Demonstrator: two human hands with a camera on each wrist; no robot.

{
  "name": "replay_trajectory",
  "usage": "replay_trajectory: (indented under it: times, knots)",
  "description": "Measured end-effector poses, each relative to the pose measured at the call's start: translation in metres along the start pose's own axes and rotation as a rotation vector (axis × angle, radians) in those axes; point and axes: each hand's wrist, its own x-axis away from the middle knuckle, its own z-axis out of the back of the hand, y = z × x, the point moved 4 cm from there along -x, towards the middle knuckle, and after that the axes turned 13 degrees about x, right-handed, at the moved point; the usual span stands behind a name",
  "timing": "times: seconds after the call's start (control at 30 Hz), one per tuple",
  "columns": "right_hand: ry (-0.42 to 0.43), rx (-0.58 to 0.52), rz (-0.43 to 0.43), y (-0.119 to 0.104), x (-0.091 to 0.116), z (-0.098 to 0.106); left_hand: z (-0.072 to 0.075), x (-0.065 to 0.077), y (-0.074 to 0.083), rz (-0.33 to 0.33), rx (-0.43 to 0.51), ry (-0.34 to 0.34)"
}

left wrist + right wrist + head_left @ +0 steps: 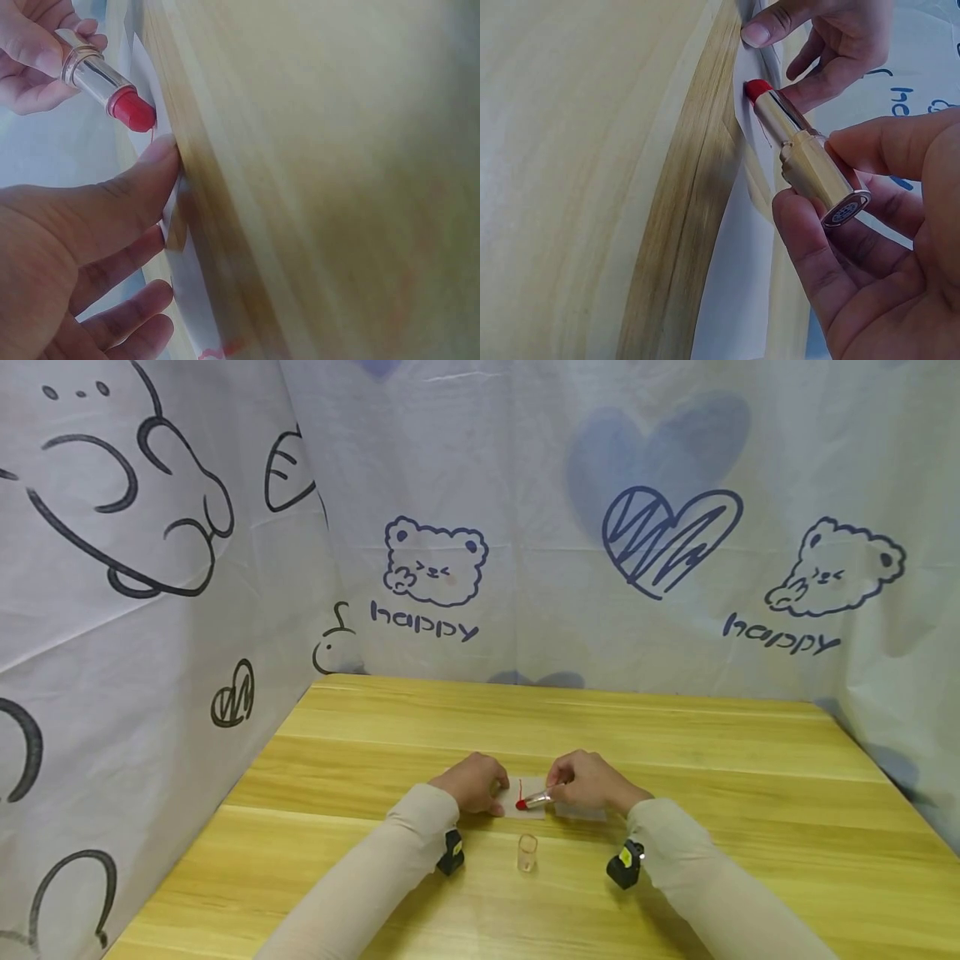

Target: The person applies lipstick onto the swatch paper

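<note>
My right hand (592,781) pinches a lipstick (795,142) by its shiny base between thumb and fingers. Its red tip (135,112) points left and meets a small white paper (534,789) on the table. A thin red line (521,789) runs up the paper from near the tip. At the paper's left side, my left hand (478,783) presses the sheet with thumb and fingertips. Another white paper (735,285) lies partly beneath my right hand. In the left wrist view, a red mark (217,352) shows on paper below my left fingers.
A clear cap (527,853) stands on the wooden table (360,877), nearer me than the papers and between my forearms. White cloth (540,635) with line drawings hangs behind the table and along its sides. Each wrist carries a black camera (626,865).
</note>
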Motion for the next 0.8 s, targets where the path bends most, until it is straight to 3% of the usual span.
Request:
replay_trajectory:
  times: [0.8]
  knots:
    - [-0.035,0.010,0.050,-0.0065,0.0037,0.0029,0.0017,0.0000,0.0017,0.001,0.015,0.001]
